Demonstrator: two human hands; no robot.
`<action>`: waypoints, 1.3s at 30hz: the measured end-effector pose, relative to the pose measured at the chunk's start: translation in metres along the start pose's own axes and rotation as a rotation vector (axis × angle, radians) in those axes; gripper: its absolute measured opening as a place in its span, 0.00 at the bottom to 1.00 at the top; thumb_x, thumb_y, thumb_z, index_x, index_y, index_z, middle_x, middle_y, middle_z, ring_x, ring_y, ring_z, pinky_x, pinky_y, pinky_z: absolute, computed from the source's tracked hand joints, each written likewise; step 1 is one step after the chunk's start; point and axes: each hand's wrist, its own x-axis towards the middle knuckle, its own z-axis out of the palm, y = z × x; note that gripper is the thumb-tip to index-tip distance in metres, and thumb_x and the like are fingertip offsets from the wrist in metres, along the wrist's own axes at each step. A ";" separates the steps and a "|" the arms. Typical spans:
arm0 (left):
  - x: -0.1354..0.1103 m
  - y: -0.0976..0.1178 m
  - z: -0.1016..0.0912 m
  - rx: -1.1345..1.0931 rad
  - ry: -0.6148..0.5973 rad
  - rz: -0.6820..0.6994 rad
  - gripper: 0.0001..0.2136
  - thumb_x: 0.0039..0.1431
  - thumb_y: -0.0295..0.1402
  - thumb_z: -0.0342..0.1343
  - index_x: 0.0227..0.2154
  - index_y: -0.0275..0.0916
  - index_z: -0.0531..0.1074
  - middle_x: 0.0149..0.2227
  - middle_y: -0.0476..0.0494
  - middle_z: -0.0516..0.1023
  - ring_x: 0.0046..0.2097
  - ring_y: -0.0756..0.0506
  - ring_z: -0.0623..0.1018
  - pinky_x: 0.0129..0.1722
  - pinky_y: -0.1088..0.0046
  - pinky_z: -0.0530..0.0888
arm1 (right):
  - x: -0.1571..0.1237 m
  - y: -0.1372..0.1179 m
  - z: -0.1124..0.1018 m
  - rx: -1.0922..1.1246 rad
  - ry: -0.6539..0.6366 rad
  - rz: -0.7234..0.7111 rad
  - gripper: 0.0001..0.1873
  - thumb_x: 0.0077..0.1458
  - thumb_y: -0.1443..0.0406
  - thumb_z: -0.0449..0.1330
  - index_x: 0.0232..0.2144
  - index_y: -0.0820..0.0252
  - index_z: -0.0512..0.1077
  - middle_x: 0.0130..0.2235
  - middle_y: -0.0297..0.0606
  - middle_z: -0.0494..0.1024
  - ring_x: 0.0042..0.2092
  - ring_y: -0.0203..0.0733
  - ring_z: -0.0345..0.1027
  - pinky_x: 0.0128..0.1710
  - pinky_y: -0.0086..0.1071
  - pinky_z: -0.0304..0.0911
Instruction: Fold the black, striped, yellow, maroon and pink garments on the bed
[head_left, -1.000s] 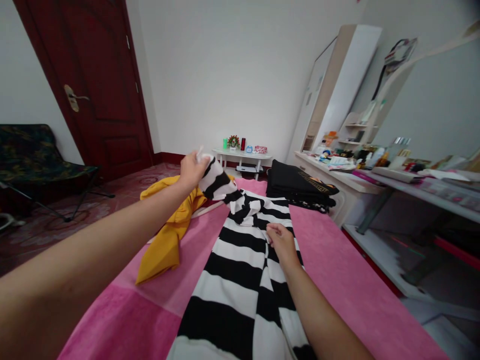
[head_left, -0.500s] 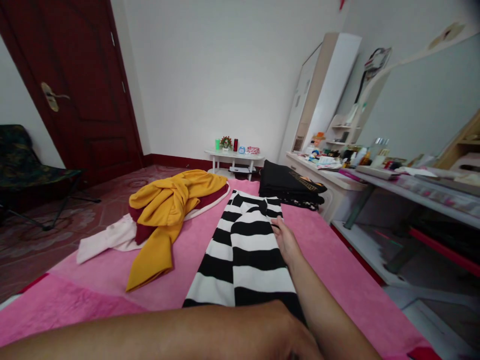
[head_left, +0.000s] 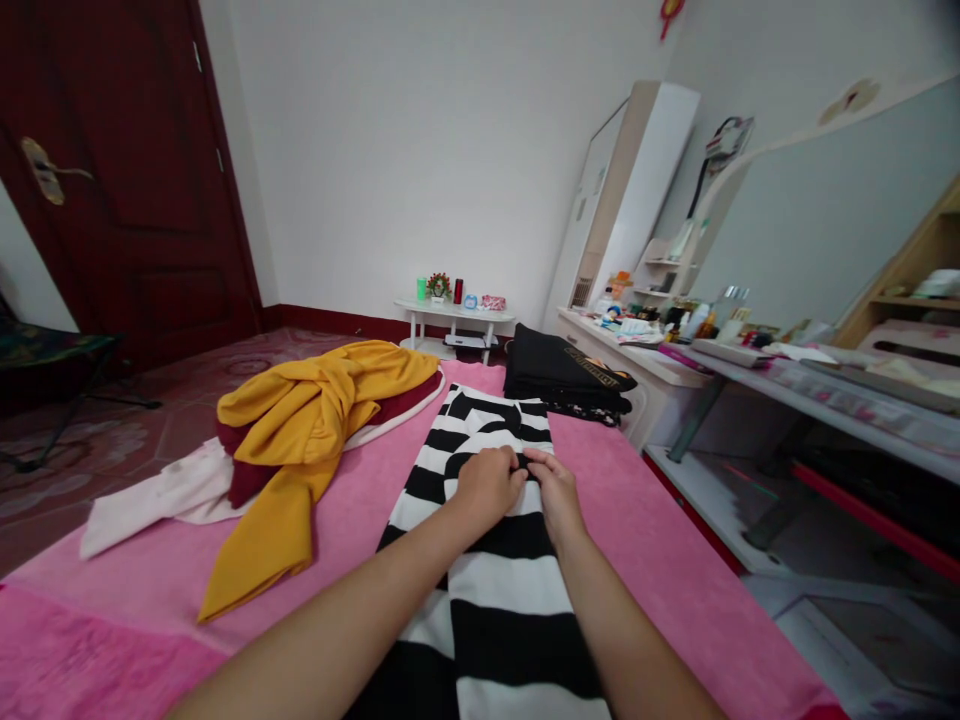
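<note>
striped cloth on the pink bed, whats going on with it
A person leans over a black-and-white striped garment laid out lengthwise on the pink bed cover. The left hand has its fingers curled into the fabric near the middle. The right hand sits right beside it on the same stripe, though its grip is hard to tell. A crumpled yellow garment lies to the left, and a folded black stack sits at the far end.
</note>
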 end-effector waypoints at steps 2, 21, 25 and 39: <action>0.004 -0.008 0.016 -0.037 -0.021 -0.058 0.14 0.57 0.44 0.51 0.40 0.40 0.72 0.39 0.41 0.77 0.41 0.41 0.77 0.39 0.67 0.71 | 0.005 0.006 0.001 0.029 0.075 0.021 0.14 0.39 0.60 0.58 0.31 0.60 0.75 0.33 0.37 0.79 0.39 0.45 0.72 0.40 0.34 0.66; 0.006 -0.021 0.029 -0.303 0.071 0.280 0.03 0.56 0.33 0.55 0.29 0.41 0.70 0.34 0.51 0.72 0.35 0.50 0.73 0.35 0.75 0.66 | 0.130 0.005 0.030 -0.072 0.036 0.249 0.10 0.37 0.62 0.67 0.19 0.61 0.71 0.20 0.36 0.75 0.23 0.40 0.68 0.23 0.32 0.64; 0.005 -0.020 0.028 -0.394 0.030 0.341 0.02 0.55 0.31 0.56 0.29 0.41 0.70 0.33 0.51 0.72 0.34 0.51 0.72 0.34 0.77 0.65 | 0.131 0.016 0.020 -0.053 0.221 0.092 0.05 0.37 0.63 0.62 0.20 0.58 0.70 0.19 0.31 0.73 0.27 0.40 0.69 0.26 0.29 0.63; 0.009 -0.024 0.038 -0.328 -0.091 0.439 0.04 0.54 0.34 0.59 0.27 0.41 0.71 0.31 0.52 0.73 0.33 0.51 0.72 0.31 0.76 0.64 | 0.163 0.005 -0.005 -0.026 -0.010 0.307 0.07 0.42 0.64 0.66 0.22 0.62 0.72 0.22 0.43 0.76 0.28 0.49 0.73 0.29 0.42 0.70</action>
